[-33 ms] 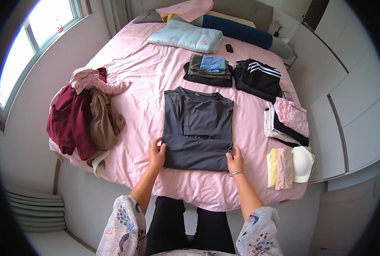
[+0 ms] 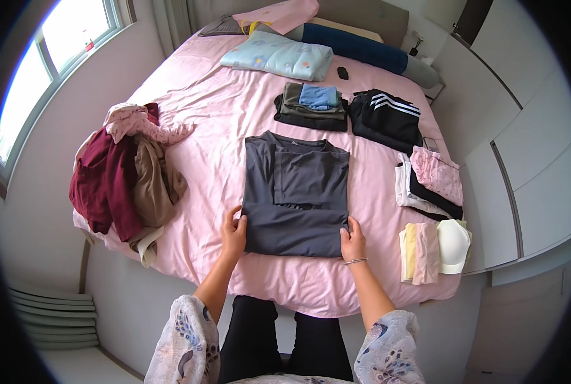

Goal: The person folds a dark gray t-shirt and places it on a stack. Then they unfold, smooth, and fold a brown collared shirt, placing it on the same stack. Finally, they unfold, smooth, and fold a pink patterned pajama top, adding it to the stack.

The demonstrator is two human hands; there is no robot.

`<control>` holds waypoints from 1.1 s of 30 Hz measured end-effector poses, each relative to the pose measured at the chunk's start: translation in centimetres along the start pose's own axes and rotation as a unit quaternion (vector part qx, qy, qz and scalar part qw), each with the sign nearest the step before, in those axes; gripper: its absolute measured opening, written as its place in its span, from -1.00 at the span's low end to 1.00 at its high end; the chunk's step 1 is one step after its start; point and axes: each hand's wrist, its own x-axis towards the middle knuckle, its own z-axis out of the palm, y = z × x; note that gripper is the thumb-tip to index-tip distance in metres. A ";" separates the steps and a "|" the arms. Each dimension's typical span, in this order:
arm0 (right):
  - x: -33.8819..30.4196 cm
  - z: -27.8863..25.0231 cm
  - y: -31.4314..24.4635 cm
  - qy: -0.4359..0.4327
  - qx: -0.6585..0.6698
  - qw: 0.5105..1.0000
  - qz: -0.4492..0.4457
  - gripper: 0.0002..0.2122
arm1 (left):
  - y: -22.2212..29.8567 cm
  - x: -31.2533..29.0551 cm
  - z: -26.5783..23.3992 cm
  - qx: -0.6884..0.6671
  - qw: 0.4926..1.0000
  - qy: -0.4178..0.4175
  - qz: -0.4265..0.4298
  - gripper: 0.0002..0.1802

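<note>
A dark grey T-shirt (image 2: 296, 233) lies on the bed in front of me, neckline away from me. Its sides are folded in, and the lower part is turned up over the middle, partly covering a dark print. At the shirt's lower left edge is my left hand (image 2: 233, 232), its thumb and fingers closed on the fabric. My right hand (image 2: 353, 240), with a thin bracelet at the wrist, grips the opposite edge at about the same height. Some fingertips are hidden by the cloth.
A loose heap of clothes, maroon (image 2: 103, 185) and brown, sits at left. Folded stacks line the right: black striped clothing (image 2: 384, 121), a pink garment (image 2: 436, 168), and a cream bra (image 2: 453, 246). Farther back are an olive-and-blue stack (image 2: 314, 105) and a light blue quilt (image 2: 279, 56).
</note>
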 end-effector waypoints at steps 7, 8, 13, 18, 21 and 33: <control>1.5 -1.1 0.9 -0.044 -0.110 0.993 0.010 -0.73 | -2.0 1.7 -1.7 0.024 0.998 -0.012 0.059 -0.66; 1.6 -2.3 0.9 -0.047 -0.129 0.990 0.007 -0.73 | -1.4 1.5 -2.5 0.124 0.983 -0.027 0.130 -0.62; -0.3 -5.7 1.0 -0.139 -0.301 0.903 -0.273 -0.44 | 0.8 -0.1 -5.6 0.422 0.829 -0.136 0.340 -0.37; -0.3 -5.0 -0.1 -0.168 -0.259 0.891 -0.332 -0.24 | 1.7 0.0 -3.9 0.435 0.795 -0.189 0.378 -0.28; 0.4 -4.2 -1.1 -0.181 -0.262 0.896 -0.308 -0.41 | 3.0 0.1 -3.7 0.376 0.831 -0.203 0.356 -0.42; -8.1 -10.7 -3.5 -0.305 -0.116 0.912 -0.247 -0.62 | 2.3 -7.6 -7.8 0.181 0.875 -0.315 0.320 -0.67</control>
